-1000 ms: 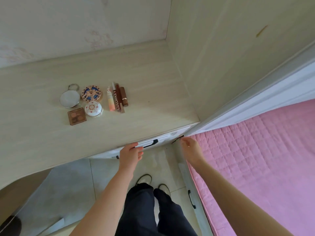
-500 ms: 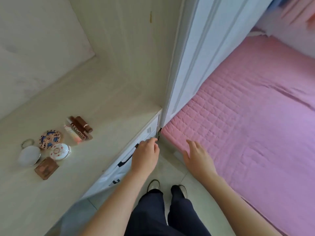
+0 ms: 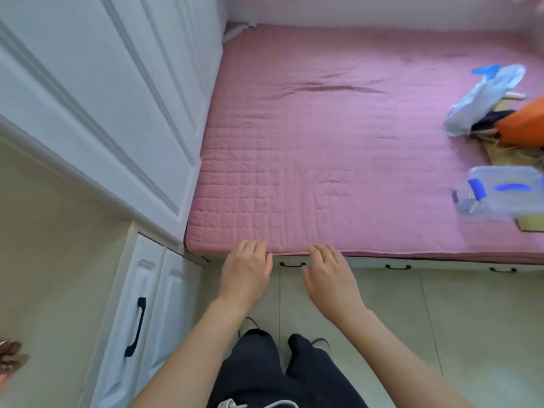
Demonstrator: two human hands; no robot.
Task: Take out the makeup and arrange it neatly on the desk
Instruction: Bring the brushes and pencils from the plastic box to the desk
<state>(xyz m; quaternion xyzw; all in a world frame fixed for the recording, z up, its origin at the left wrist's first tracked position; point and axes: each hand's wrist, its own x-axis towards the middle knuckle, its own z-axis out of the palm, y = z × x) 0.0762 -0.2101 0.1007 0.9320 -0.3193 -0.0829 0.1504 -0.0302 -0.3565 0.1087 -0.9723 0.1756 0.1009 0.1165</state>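
Pink quilted mattress (image 3: pixel 338 148); clear plastic box (image 3: pixel 504 191) and white plastic bag (image 3: pixel 482 98) at right; white wardrobe (image 3: pixel 97 92) left.

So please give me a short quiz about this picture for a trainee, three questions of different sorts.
1. True or false: the left hand holds a lipstick.
2. What lies nearer the hands? A) the clear plastic box B) the pink quilt edge C) the orange item
3. Fill in: the dark handle sits on a white ____ under the desk.

Key: 1 false; both hands, the right hand too, hold nothing. 2 B. 3 cabinet door.
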